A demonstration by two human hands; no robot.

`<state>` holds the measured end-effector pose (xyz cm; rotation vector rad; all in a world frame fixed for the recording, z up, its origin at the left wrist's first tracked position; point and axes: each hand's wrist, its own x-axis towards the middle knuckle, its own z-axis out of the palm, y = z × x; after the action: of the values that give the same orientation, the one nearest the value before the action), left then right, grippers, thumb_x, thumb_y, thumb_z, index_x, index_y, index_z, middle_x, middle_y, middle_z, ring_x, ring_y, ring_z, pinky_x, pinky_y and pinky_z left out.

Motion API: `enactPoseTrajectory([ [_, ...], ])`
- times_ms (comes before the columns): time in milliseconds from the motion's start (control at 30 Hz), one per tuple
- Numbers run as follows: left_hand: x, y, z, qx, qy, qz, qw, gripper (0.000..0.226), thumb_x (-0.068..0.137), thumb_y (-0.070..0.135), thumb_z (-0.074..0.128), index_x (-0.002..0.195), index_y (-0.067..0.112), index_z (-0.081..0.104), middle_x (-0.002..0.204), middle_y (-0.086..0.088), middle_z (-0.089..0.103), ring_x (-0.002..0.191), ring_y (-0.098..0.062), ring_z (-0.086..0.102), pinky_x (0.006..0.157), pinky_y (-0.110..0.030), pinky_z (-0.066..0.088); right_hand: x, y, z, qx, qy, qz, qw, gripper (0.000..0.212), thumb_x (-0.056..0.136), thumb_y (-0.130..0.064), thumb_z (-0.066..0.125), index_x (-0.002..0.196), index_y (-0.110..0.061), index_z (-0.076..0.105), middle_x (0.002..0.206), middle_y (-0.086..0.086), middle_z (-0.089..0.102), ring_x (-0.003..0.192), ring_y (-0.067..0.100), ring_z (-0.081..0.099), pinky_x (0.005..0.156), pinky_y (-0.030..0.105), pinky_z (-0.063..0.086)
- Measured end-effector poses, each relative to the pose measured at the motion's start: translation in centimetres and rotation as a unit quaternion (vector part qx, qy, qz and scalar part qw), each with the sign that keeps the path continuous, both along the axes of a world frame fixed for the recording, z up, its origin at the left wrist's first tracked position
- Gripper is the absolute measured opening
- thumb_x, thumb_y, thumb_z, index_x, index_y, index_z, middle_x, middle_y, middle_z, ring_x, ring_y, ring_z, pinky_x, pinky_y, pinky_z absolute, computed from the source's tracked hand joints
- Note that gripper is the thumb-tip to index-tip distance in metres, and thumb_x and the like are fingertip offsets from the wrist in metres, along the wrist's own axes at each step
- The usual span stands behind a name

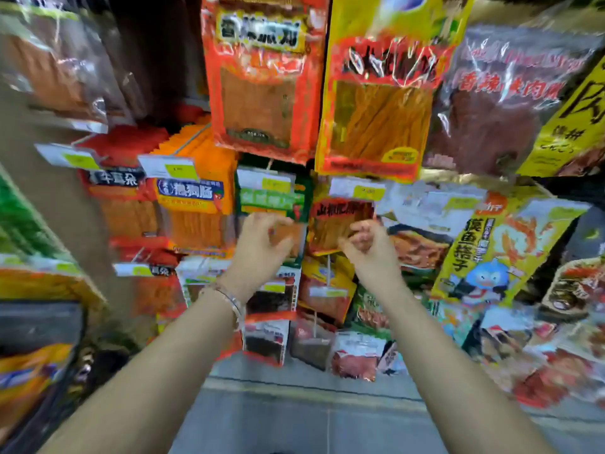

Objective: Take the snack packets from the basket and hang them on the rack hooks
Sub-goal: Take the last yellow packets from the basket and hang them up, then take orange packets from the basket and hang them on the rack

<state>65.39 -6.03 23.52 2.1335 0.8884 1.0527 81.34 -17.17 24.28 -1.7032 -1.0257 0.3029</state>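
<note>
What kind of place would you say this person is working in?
Most likely a shop's snack aisle: sealed snack packets hang in tight rows, white-and-yellow price tags stick out in front of them, and the left hand and right hand reach up to the middle row.

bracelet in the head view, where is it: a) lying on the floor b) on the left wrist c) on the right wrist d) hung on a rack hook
B: the bracelet sits round the wrist just below the left hand, while the wrist below the right hand is bare.
</note>
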Motion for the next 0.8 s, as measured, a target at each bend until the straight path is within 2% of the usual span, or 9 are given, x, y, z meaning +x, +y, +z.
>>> enactPoseTrajectory([
  [67, -3.7, -3.1, -5.4, -0.11, 0.047, 0.001, 0.993, 0.013, 0.083, -0.004, 0.063, 0.094, 0.001, 0.067, 0.089, -0.01, 0.062, 0.083, -0.015, 0.056, 0.077, -0.032, 0.045, -2.5, -2.0, -4.9, -0.121, 0.069, 0.07, 0.988, 0.028, 0.088, -0.014, 0.064, 0.113, -0.009, 0.052, 0.083, -0.003, 0.05, 0.074, 0.007, 0.051, 0.072, 0.018, 0.041],
  [133, -8.2, -7.3, -10.7, -0.255, 0.088, 0.006, 0.963, 0.012, 0.085, -0.008, 0.059, 0.088, 0.003, 0.063, 0.076, -0.008, 0.059, 0.055, 0.005, 0.053, 0.058, -0.021, 0.044, -5.3, -4.5, -9.9, -0.218, 0.123, 0.116, 0.961, 0.027, 0.09, -0.01, 0.06, 0.116, -0.005, 0.053, 0.088, 0.0, 0.052, 0.08, 0.013, 0.052, 0.073, 0.021, 0.041],
  [167, -10.6, -9.6, -13.2, -0.315, 0.104, 0.016, 0.943, 0.016, 0.087, -0.007, 0.058, 0.085, 0.008, 0.061, 0.075, -0.004, 0.056, 0.048, 0.005, 0.05, 0.052, -0.015, 0.04, -6.7, -5.8, -12.2, -0.254, 0.144, 0.128, 0.948, 0.027, 0.09, -0.007, 0.059, 0.116, -0.004, 0.054, 0.086, 0.001, 0.052, 0.079, 0.014, 0.051, 0.069, 0.019, 0.041],
  [300, -19.9, -19.0, -21.0, -0.521, 0.123, 0.117, 0.837, 0.032, 0.093, 0.001, 0.054, 0.065, 0.015, 0.05, 0.062, -0.006, 0.053, 0.053, -0.008, 0.049, 0.048, -0.018, 0.036, -12.3, -11.2, -20.1, -0.418, 0.178, 0.184, 0.871, 0.013, 0.091, -0.005, 0.054, 0.087, -0.017, 0.054, 0.073, 0.004, 0.054, 0.061, 0.015, 0.047, 0.052, 0.023, 0.034],
  [400, -26.7, -25.8, -24.9, -0.628, 0.124, 0.202, 0.741, 0.022, 0.094, 0.009, 0.053, 0.073, 0.013, 0.052, 0.068, -0.006, 0.052, 0.055, -0.009, 0.053, 0.049, -0.019, 0.038, -16.0, -15.3, -24.2, -0.53, 0.199, 0.185, 0.803, 0.016, 0.092, -0.009, 0.051, 0.079, -0.018, 0.052, 0.07, 0.002, 0.054, 0.058, 0.012, 0.049, 0.054, 0.022, 0.037],
  [567, -36.4, -32.2, -27.3, -0.685, 0.08, 0.287, 0.665, 0.02, 0.092, 0.018, 0.054, 0.072, 0.015, 0.053, 0.067, -0.007, 0.051, 0.06, -0.02, 0.049, 0.056, -0.029, 0.039, -21.5, -17.8, -27.2, -0.625, 0.113, 0.251, 0.731, 0.022, 0.086, -0.006, 0.05, 0.066, -0.013, 0.045, 0.063, 0.011, 0.042, 0.049, 0.013, 0.042, 0.047, 0.02, 0.029],
  [633, -39.7, -33.4, -27.5, -0.69, 0.047, 0.329, 0.643, 0.016, 0.088, 0.02, 0.058, 0.073, 0.014, 0.059, 0.07, -0.006, 0.058, 0.06, -0.02, 0.054, 0.056, -0.027, 0.043, -24.2, -17.0, -27.6, -0.631, 0.056, 0.277, 0.723, 0.018, 0.082, -0.006, 0.053, 0.065, -0.011, 0.051, 0.064, 0.015, 0.044, 0.058, 0.017, 0.044, 0.056, 0.027, 0.031],
  [733, -44.8, -34.1, -28.2, -0.678, 0.067, 0.347, 0.644, 0.014, 0.083, 0.023, 0.061, 0.07, 0.019, 0.063, 0.068, 0.005, 0.063, 0.057, -0.006, 0.056, 0.061, -0.022, 0.043, -29.1, -15.2, -28.4, -0.634, -0.017, 0.332, 0.699, 0.019, 0.084, -0.008, 0.056, 0.071, 0.005, 0.06, 0.071, 0.029, 0.051, 0.065, 0.03, 0.051, 0.06, 0.037, 0.039],
  [800, -48.3, -33.5, -28.5, -0.679, 0.051, 0.375, 0.628, 0.013, 0.087, 0.013, 0.058, 0.08, 0.021, 0.065, 0.078, 0.002, 0.066, 0.068, -0.013, 0.059, 0.07, -0.025, 0.044, -32.9, -13.8, -29.3, -0.621, -0.031, 0.357, 0.697, 0.021, 0.087, -0.01, 0.057, 0.081, 0.008, 0.065, 0.082, 0.026, 0.063, 0.083, 0.036, 0.06, 0.072, 0.039, 0.045],
])
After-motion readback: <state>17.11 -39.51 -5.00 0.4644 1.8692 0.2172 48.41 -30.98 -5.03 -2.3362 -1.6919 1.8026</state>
